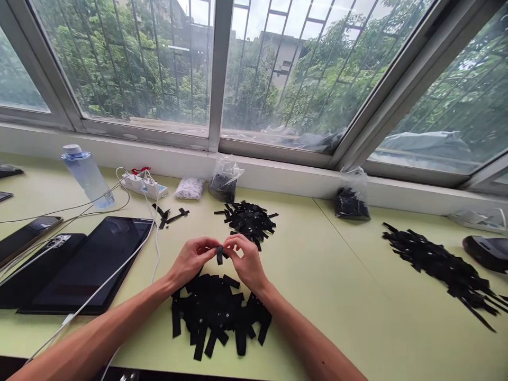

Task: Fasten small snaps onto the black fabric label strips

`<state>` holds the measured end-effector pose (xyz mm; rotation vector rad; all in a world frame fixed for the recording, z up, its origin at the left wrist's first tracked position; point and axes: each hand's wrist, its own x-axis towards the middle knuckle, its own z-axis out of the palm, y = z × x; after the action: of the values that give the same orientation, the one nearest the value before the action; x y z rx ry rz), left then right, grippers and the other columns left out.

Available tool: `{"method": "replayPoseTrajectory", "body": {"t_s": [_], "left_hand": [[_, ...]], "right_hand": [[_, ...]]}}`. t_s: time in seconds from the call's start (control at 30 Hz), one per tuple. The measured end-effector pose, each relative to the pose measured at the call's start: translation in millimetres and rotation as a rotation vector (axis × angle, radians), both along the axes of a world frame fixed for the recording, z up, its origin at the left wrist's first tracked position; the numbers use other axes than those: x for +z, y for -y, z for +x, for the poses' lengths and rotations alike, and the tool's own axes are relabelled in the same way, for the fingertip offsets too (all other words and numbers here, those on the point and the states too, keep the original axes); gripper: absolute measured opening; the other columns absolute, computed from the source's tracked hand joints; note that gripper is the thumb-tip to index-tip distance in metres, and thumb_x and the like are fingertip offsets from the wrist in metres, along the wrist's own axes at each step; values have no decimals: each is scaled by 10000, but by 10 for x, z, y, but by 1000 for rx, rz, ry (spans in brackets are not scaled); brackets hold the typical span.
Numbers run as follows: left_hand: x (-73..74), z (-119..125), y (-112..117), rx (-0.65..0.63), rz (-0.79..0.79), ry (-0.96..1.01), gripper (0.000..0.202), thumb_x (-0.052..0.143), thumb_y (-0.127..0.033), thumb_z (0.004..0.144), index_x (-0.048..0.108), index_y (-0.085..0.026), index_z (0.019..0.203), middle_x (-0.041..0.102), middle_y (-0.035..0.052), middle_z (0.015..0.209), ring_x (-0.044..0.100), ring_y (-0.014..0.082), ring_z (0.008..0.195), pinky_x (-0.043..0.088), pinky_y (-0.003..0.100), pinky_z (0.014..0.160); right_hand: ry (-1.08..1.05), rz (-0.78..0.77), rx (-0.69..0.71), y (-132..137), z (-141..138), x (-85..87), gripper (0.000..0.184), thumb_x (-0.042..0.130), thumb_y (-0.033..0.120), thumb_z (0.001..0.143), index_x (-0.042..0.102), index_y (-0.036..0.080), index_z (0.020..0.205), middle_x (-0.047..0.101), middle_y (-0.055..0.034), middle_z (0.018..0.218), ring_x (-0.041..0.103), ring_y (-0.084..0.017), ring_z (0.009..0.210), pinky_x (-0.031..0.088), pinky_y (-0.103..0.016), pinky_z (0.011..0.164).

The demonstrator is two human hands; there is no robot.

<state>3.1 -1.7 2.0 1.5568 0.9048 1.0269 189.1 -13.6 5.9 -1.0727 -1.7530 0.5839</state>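
Observation:
My left hand (195,257) and my right hand (246,264) meet above the table, fingertips pinched together on a short black fabric strip (219,256). The strip hangs down between the fingers, and its upper end is hidden by them. Below the hands lies a large pile of black strips (214,309), some with small white marks. Just beyond the hands is a second pile of black strips (250,219). A few loose black strips (170,216) lie to the left of that far pile.
Left are a tablet (95,264), phones (29,238), white cables, a water bottle (89,177) and a power strip (143,185). Bags of black pieces (223,185) (352,203) stand by the window wall. A long black pile (440,267) lies right.

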Motion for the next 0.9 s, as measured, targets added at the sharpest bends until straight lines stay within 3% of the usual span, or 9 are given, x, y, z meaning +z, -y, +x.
{"method": "replayPoseTrajectory", "body": {"t_s": [0.27, 0.43, 0.6, 0.9], "left_hand": [[-5, -15, -13, -12, 27, -22, 251, 670, -388, 888, 755, -178, 997, 762, 75, 959, 693, 211, 877, 537, 303, 798], [-50, -21, -27, -13, 35, -26, 221, 680, -371, 889, 753, -181, 976, 761, 63, 959, 684, 201, 886, 528, 294, 817], [-87, -29, -44, 4, 62, -23, 201, 673, -351, 893, 752, -176, 955, 749, 56, 911, 663, 187, 843, 526, 290, 788], [-69, -24, -21, 15, 86, -10, 191, 662, -338, 909, 737, -173, 968, 741, 56, 946, 660, 185, 879, 533, 296, 827]], "right_hand": [[-13, -30, -38, -2, -1, -50, 88, 617, 199, 902, 696, 222, 871, 717, -18, 867, 630, -170, 775, 494, -309, 721], [-20, -44, -53, 16, -11, -51, 131, 646, 205, 882, 695, 229, 1001, 724, -17, 863, 609, -168, 722, 495, -313, 712], [15, -28, -47, 26, -19, -71, 94, 627, 221, 902, 708, 231, 855, 696, -18, 812, 581, -171, 721, 476, -304, 694], [15, -53, -10, 54, -62, -110, 86, 548, 197, 938, 605, 211, 876, 647, -4, 780, 564, -155, 708, 457, -281, 680]]}}
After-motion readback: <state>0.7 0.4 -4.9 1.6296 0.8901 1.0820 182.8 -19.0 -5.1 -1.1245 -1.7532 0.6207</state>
